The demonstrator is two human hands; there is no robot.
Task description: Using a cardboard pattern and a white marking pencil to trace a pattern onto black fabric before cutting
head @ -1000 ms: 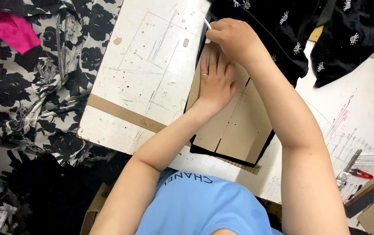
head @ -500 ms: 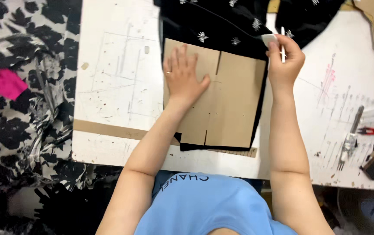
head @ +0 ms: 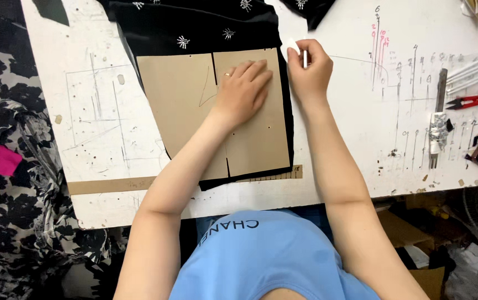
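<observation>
While the left hand (head: 243, 89) is pressing flat and open on the brown card pattern (head: 217, 111) over black fabric (head: 194, 28) | right hand (head: 308, 69) is pinching white chalk (head: 293, 47) at the pattern's right edge | tracing step; next needing steady edge-following.

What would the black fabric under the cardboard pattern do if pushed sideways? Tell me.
The black fabric looks thin and floppy, so it would likely bunch rather than slide. The left hand pressing the cardboard pattern probably pins it.
</observation>
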